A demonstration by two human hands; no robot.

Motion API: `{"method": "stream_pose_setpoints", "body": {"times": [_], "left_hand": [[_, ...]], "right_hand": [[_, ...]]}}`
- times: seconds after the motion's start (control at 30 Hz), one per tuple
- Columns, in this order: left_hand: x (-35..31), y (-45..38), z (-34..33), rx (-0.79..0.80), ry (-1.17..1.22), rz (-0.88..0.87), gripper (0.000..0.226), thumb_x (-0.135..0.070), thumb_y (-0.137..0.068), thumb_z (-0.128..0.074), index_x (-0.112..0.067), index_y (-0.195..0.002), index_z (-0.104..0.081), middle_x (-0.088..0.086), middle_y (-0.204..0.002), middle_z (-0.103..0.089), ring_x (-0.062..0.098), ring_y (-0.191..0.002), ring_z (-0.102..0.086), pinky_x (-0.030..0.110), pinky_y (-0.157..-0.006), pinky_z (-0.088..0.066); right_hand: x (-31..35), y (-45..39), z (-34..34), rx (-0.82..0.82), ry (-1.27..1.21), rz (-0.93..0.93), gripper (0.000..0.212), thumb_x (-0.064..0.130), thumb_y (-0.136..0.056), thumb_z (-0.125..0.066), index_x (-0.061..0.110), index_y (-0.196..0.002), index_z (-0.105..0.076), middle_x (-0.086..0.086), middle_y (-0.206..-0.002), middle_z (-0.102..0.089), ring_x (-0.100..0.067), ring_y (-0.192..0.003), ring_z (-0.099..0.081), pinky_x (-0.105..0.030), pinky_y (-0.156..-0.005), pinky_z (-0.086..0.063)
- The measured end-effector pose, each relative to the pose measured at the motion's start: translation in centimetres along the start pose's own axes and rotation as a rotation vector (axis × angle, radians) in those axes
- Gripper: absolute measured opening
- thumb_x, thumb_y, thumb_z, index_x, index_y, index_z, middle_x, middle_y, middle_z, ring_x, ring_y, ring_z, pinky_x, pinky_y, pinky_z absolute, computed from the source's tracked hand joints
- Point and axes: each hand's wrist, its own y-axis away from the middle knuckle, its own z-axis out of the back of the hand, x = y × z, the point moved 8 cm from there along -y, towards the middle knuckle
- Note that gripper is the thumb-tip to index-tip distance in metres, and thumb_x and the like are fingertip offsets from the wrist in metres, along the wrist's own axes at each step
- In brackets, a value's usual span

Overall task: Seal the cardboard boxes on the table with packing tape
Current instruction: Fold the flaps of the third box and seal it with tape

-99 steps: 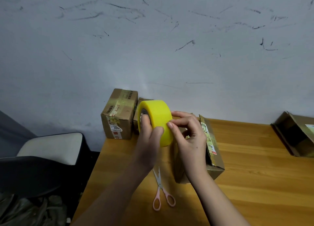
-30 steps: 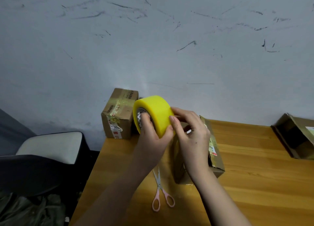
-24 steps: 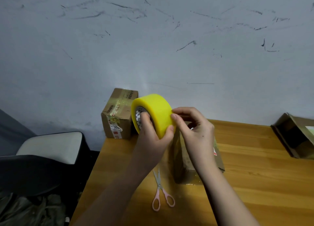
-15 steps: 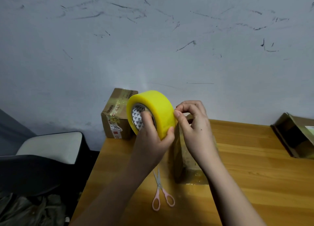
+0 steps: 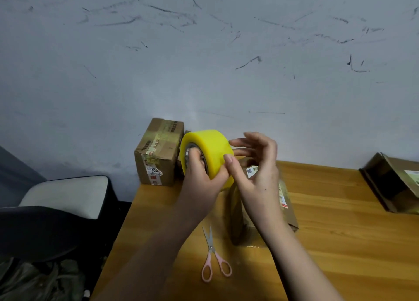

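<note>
My left hand (image 5: 200,179) grips a wide yellow packing tape roll (image 5: 209,147) above the table, fingers hooked into its core and thumb on the outer face. The thumb of my right hand (image 5: 259,180) touches the roll's surface while its fingers are spread and lifted beside the roll. Under both hands a cardboard box (image 5: 286,206) lies on the wooden table (image 5: 340,244), mostly hidden by my right hand and forearm. A second box (image 5: 158,151), with tape across its top, stands at the table's back left corner.
Pink-handled scissors (image 5: 213,257) lie shut on the table in front of the box. An open cardboard box (image 5: 390,183) lies at the right edge by the wall. A dark chair with a pale seat (image 5: 65,194) stands left of the table.
My right hand's fingers, curled and pinching at the roll's edge half a second ago, have spread and lifted. The roll has stayed in my left hand, turned slightly.
</note>
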Motion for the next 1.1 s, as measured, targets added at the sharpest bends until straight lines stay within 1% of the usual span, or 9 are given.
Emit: {"method": "stream_pose_setpoints", "body": {"times": [0.13,0.27,0.4,0.47,0.63,0.77,0.93,1.0,1.1], "left_hand": [[0.1,0.4,0.0,0.005,-0.049,0.001,0.04,-0.035,-0.073,-0.063,-0.01,-0.097,-0.043,0.02,-0.091,-0.055,0.023,-0.075,-0.055,0.028,-0.065,-0.045],[0.2,0.6,-0.2,0.03,-0.004,0.02,0.046,-0.04,-0.071,-0.065,-0.01,-0.098,-0.044,0.022,-0.094,-0.054,0.029,-0.081,-0.056,0.034,-0.07,-0.046],[0.6,0.7,-0.9,0.097,0.026,0.054,0.042,-0.043,-0.071,-0.065,-0.015,-0.096,-0.045,0.021,-0.097,-0.056,0.023,-0.081,-0.057,0.03,-0.071,-0.049],[0.9,0.8,-1.3,0.132,0.075,0.068,0.038,-0.038,-0.073,-0.064,-0.015,-0.095,-0.044,0.02,-0.093,-0.055,0.015,-0.076,-0.054,0.024,-0.067,-0.046],[2.0,1.0,-1.4,0.133,-0.074,0.065,0.057,-0.047,-0.064,-0.063,-0.016,-0.104,-0.04,0.013,-0.098,-0.053,0.022,-0.087,-0.055,0.034,-0.073,-0.045],[2.7,0.8,-1.7,0.184,-0.07,0.126,0.052,-0.035,-0.064,-0.065,-0.016,-0.105,-0.039,0.009,-0.099,-0.055,0.015,-0.084,-0.056,0.017,-0.066,-0.044],[3.8,1.2,-2.8,0.341,-0.002,0.183,0.037,-0.029,-0.073,-0.072,-0.024,-0.102,-0.048,0.014,-0.103,-0.066,0.019,-0.086,-0.064,0.037,-0.077,-0.053],[4.0,1.7,-3.1,0.368,0.002,0.153,0.038,-0.037,-0.071,-0.07,-0.024,-0.101,-0.05,0.01,-0.1,-0.067,0.015,-0.085,-0.064,0.035,-0.075,-0.053],[4.7,2.5,-3.6,0.419,-0.059,0.119,0.049,-0.051,-0.071,-0.065,-0.024,-0.108,-0.049,0.01,-0.099,-0.065,0.024,-0.088,-0.065,0.048,-0.076,-0.054]], "right_hand": [[-0.5,-0.5,0.4,0.007,0.106,0.008,0.023,0.023,-0.085,-0.071,0.021,-0.108,-0.067,0.008,-0.106,-0.064,-0.006,-0.096,-0.064,-0.035,-0.077,-0.054],[0.2,-0.3,0.9,-0.076,0.18,0.163,0.003,0.013,-0.087,-0.07,0.011,-0.088,-0.072,0.004,-0.092,-0.067,-0.007,-0.092,-0.062,-0.033,-0.073,-0.052],[0.2,0.0,0.5,-0.122,0.347,0.238,0.015,0.02,-0.093,-0.056,0.008,-0.088,-0.065,0.0,-0.091,-0.062,-0.015,-0.086,-0.059,-0.037,-0.071,-0.051],[-0.2,-0.1,0.3,-0.123,0.365,0.201,0.021,0.023,-0.094,-0.05,0.007,-0.09,-0.063,-0.002,-0.093,-0.06,-0.016,-0.087,-0.057,-0.039,-0.072,-0.05],[-1.3,0.0,0.1,-0.086,0.279,0.055,0.032,0.03,-0.097,-0.04,0.008,-0.091,-0.064,-0.002,-0.098,-0.055,-0.016,-0.092,-0.056,-0.039,-0.076,-0.049],[-2.7,0.3,0.1,0.008,0.214,-0.095,0.015,0.032,-0.089,-0.062,0.017,-0.088,-0.063,0.002,-0.097,-0.055,-0.008,-0.089,-0.055,-0.024,-0.074,-0.046],[-5.7,0.2,0.6,-0.04,-0.019,-0.363,0.014,0.011,-0.083,-0.072,0.018,-0.074,-0.065,-0.003,-0.089,-0.066,-0.005,-0.085,-0.06,-0.024,-0.082,-0.046],[-6.0,0.1,1.1,-0.116,0.011,-0.364,0.019,0.011,-0.085,-0.071,0.023,-0.073,-0.062,0.002,-0.084,-0.067,-0.011,-0.086,-0.062,-0.028,-0.082,-0.048],[-6.2,-0.3,1.7,-0.148,0.105,-0.341,0.013,0.015,-0.088,-0.069,0.017,-0.078,-0.061,0.008,-0.08,-0.065,-0.01,-0.081,-0.061,-0.029,-0.076,-0.046]]}}
